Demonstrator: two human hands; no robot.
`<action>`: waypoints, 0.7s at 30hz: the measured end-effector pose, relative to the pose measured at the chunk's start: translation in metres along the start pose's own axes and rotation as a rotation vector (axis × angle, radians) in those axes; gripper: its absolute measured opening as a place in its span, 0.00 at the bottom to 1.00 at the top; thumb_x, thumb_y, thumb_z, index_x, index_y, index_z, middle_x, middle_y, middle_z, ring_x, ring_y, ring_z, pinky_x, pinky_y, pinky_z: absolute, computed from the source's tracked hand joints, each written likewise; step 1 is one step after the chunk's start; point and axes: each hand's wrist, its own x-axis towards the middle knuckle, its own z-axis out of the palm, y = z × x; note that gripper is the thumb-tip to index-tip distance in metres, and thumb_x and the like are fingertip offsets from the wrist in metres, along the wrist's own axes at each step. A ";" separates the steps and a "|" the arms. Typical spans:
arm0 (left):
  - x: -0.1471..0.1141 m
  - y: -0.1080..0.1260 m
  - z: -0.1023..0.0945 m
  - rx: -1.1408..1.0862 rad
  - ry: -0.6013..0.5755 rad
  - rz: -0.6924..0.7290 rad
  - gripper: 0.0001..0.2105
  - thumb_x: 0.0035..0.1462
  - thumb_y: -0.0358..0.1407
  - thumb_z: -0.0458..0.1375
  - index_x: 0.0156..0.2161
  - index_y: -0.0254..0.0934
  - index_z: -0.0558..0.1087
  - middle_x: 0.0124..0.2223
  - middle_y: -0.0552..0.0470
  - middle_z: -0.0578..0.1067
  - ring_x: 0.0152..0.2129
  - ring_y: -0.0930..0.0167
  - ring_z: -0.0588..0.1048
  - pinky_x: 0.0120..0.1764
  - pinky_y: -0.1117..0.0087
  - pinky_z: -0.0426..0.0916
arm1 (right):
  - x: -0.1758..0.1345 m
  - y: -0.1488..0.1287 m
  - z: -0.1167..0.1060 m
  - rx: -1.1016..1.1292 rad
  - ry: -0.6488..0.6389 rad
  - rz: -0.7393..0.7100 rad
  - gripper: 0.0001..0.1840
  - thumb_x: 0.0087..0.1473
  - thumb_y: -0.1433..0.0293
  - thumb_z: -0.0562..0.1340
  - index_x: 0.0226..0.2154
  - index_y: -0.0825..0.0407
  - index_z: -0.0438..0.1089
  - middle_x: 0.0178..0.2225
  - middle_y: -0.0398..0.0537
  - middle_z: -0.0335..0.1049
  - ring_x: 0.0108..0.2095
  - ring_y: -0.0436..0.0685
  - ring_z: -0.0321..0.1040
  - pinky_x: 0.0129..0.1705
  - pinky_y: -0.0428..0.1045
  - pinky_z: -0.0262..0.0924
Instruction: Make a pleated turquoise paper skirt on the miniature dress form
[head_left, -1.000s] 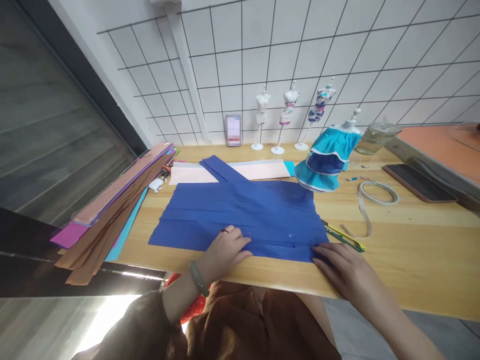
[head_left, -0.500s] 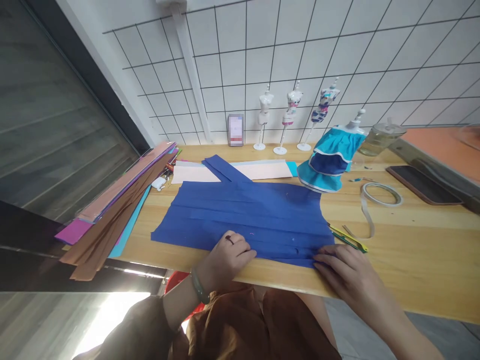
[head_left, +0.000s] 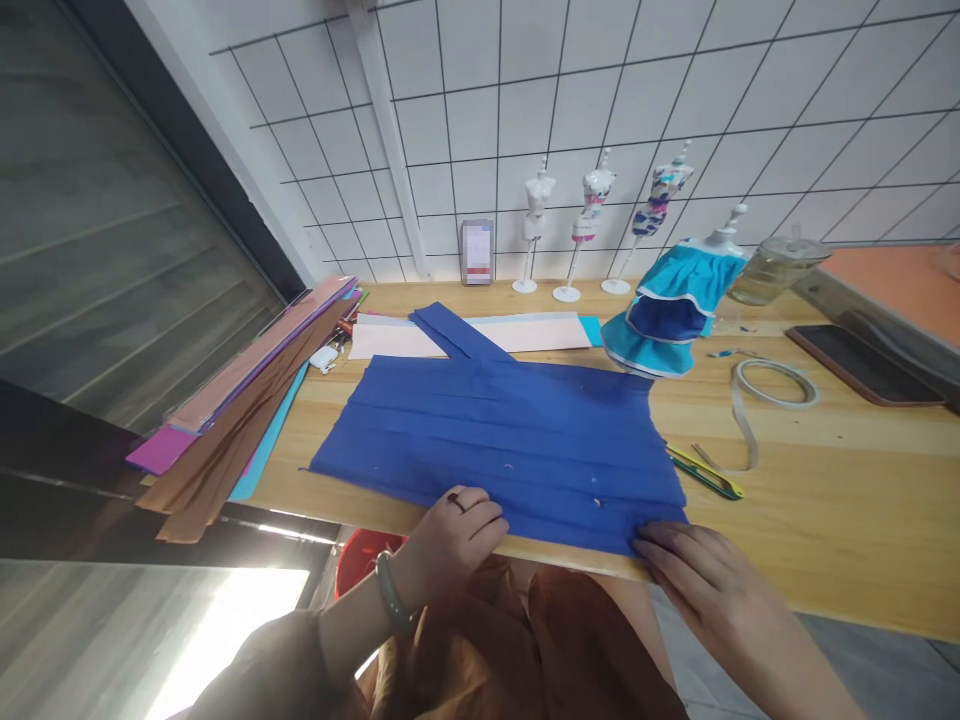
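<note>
A wide blue sheet with long creases lies spread on the wooden table; it looks like crepe paper. Its near side reaches the table's front edge. My left hand, with a ring and a bangle, has its fingers curled over the middle of the near edge and grips it. At the near right corner, my right hand pinches the sheet between thumb and fingers. A folded blue strip sticks out beyond the far edge. Beside the right edge lies a yellow and green cutter or scissors-like tool.
Folded brown, pink and purple sheets overhang the table at left. Behind stand a phone, three small mannequins and one in a turquoise ruffled dress. A tape roll, dark tablet-like slab and lidded jar are at right.
Both hands have drawn the near edge of the blue sheet toward me, the right corner most. The sheet now covers more of the table's front. The view has shifted slightly.
</note>
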 end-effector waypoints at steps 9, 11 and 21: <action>0.011 0.005 0.002 0.046 -0.095 -0.065 0.11 0.63 0.29 0.45 0.39 0.34 0.70 0.37 0.48 0.74 0.36 0.68 0.69 0.36 0.66 0.63 | -0.006 0.034 0.017 -0.093 0.115 -0.133 0.20 0.63 0.64 0.48 0.44 0.55 0.72 0.46 0.59 0.72 0.45 0.65 0.70 0.47 0.59 0.60; 0.005 0.007 0.000 0.054 -0.095 -0.091 0.11 0.63 0.29 0.45 0.39 0.34 0.70 0.36 0.49 0.73 0.35 0.69 0.69 0.36 0.66 0.63 | -0.011 0.037 0.018 -0.098 0.101 -0.140 0.21 0.63 0.65 0.48 0.46 0.56 0.71 0.48 0.60 0.71 0.46 0.65 0.69 0.48 0.59 0.60; -0.015 0.000 -0.011 -0.085 0.069 -0.245 0.08 0.61 0.31 0.51 0.34 0.35 0.72 0.36 0.48 0.75 0.36 0.69 0.70 0.40 0.65 0.67 | 0.002 0.026 -0.001 0.002 0.120 -0.087 0.17 0.62 0.62 0.52 0.39 0.51 0.74 0.38 0.50 0.75 0.41 0.60 0.70 0.45 0.56 0.60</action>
